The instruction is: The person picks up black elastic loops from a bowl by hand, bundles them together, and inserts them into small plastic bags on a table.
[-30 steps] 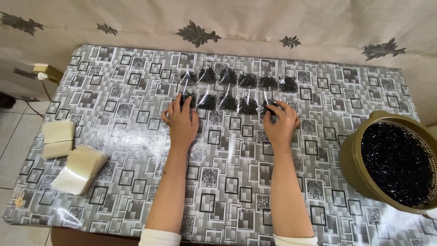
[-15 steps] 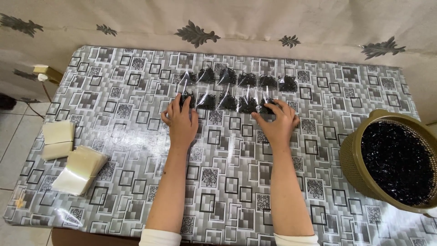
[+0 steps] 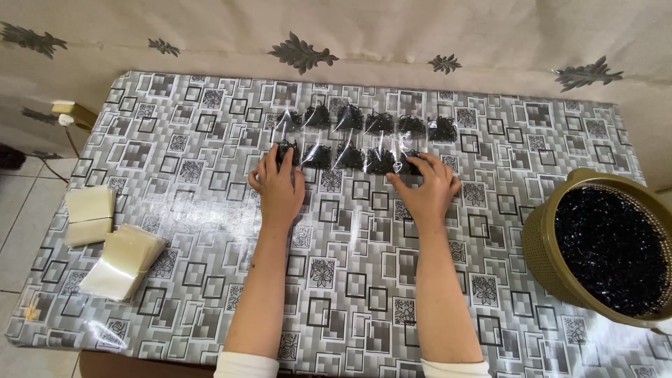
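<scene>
Packets: two rows of small clear packets holding dark bits lie on the far middle of the table, which has a grey square-patterned cover.
Near row: the ends of this row lie under the fingertips of both hands.
Basket: an olive round basket full of black pieces sits at the right edge, well apart from the packets.
Empty bags: stacks of clear flat bags lie near the left edge.
Way in: nothing stands between the hands and the rows.
Left hand: flat, fingers spread, tips pressing the leftmost near packet, clasping nothing.
Right hand: flat, fingers splayed, tips on the rightmost near packet, nothing clasped.
</scene>
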